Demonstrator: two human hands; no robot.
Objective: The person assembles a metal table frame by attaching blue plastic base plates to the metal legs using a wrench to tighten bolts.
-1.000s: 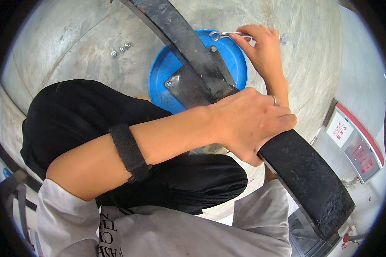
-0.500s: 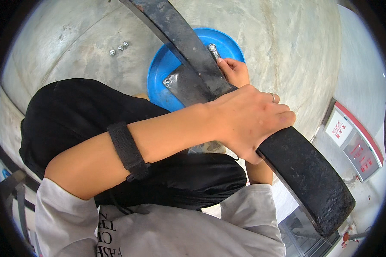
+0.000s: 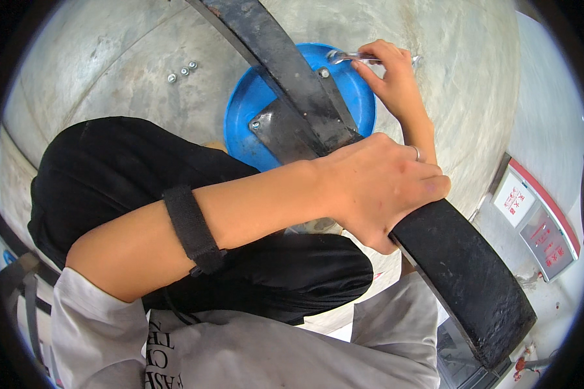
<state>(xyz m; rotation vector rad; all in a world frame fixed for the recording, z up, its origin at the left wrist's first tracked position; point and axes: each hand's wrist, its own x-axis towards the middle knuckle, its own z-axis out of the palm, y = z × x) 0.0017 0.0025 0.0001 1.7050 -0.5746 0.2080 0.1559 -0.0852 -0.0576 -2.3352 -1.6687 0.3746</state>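
My left hand point(image 3: 389, 191) is wrapped round a long, curved black beam point(image 3: 467, 279), which slants across the view from the upper left to the lower right. In my right hand point(image 3: 396, 74) is a shiny metal wrench point(image 3: 363, 58), its end raised over the far rim of a round blue disc point(image 3: 239, 133). A dark metal plate point(image 3: 272, 129) at the beam's middle lies over this disc. One bolt point(image 3: 255, 125) sits in the plate's left corner, another bolt point(image 3: 324, 73) in its far corner, just under the wrench. My left hand and the beam hide the plate's near right part.
Three loose bolts or nuts point(image 3: 184, 71) lie on the grey concrete floor point(image 3: 123, 58), left of the disc. My bent legs in black trousers point(image 3: 143, 155) are close on the near side. At the right, a red-and-white cabinet point(image 3: 542, 220) stands by the wall.
My right hand has lifted the wrench off the far bolt and moved away and to the right, turning it sideways. My left hand stays on the beam.
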